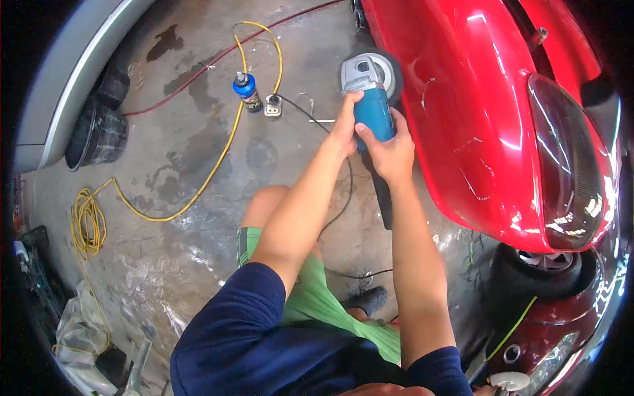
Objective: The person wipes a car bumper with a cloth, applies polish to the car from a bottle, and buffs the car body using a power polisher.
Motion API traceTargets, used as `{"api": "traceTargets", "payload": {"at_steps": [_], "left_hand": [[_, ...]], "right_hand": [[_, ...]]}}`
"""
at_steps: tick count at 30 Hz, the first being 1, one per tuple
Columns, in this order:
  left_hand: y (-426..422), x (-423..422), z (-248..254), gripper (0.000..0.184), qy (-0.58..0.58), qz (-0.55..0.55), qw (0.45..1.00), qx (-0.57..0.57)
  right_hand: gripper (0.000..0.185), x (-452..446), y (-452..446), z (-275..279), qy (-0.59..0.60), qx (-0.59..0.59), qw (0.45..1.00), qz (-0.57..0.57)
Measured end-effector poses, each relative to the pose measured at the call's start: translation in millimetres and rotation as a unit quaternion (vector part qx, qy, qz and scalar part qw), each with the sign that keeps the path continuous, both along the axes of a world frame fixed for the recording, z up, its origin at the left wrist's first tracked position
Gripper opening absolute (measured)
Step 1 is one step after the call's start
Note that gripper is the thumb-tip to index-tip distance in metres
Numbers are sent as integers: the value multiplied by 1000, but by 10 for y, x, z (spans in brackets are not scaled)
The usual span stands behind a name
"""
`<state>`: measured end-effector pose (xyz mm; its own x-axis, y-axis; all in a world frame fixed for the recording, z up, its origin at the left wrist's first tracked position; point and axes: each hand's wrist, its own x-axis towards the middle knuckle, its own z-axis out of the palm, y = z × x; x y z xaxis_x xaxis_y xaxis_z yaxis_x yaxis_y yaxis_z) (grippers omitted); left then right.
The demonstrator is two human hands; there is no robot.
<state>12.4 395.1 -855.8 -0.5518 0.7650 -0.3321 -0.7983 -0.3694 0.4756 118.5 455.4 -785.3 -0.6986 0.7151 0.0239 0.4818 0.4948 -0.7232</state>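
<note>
Both my hands hold a blue and grey power polisher (374, 109) near the top centre. My left hand (346, 123) is closed on its near side, by the grey head. My right hand (391, 150) wraps round the blue body from the right, a little lower. The tool's round pad (395, 74) stands on edge against or very close to the red car body panel (462, 119); whether they touch is hard to tell. A black cord (351, 191) runs down from the tool, beside a dark handle-like part (382, 198).
A blue bottle (247, 91) stands by a white socket box (273, 107) on a yellow cord (224, 150). Black buckets (102, 135) sit beside a grey car (66, 79) at left. A red hose (191, 80) crosses the floor. A dark red car part (551, 330) is lower right.
</note>
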Motion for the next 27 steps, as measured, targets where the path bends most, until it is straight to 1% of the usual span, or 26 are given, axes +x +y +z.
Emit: {"api": "traceTargets", "payload": {"at_steps": [3,5,6,8,11,13,14,15,18,20,22,25,27], "left_hand": [[-34,166,-66,72,-31,-19,999,8],[-138,445,18,73,-54,-19,998,-2],[-200,610,65,73,-67,-16,998,-6],[-274,964,-145,73,-135,-49,989,25],[-442,1398,-169,72,-149,-70,986,27],[-491,1574,-247,72,-163,-90,982,39],[-463,1595,-314,73,-169,-82,981,49],[-407,1591,-412,73,-174,-74,980,58],[-297,1391,-539,77,-191,-49,976,93],[-164,1148,-666,81,-191,-20,976,103],[62,862,-897,84,-176,14,979,100],[172,512,-759,91,-212,25,968,129],[194,370,-669,93,-204,33,971,119]], "right_hand": [[92,175,-114,73,-29,38,999,-3],[89,400,-216,90,-49,67,996,-10],[91,553,-266,107,-63,71,995,-8],[95,882,-401,142,-89,78,993,-2],[97,1322,-647,147,-124,78,989,-20],[99,1464,-705,142,-141,84,986,-5],[101,1502,-723,139,-150,86,985,0],[103,1472,-723,171,-178,79,981,5],[105,1238,-652,129,-203,142,967,54],[105,983,-517,11,-193,180,962,76],[105,678,-391,-71,-185,211,956,84],[103,244,-276,-19,-215,234,944,85],[102,92,-257,27,-242,243,935,88]]}}
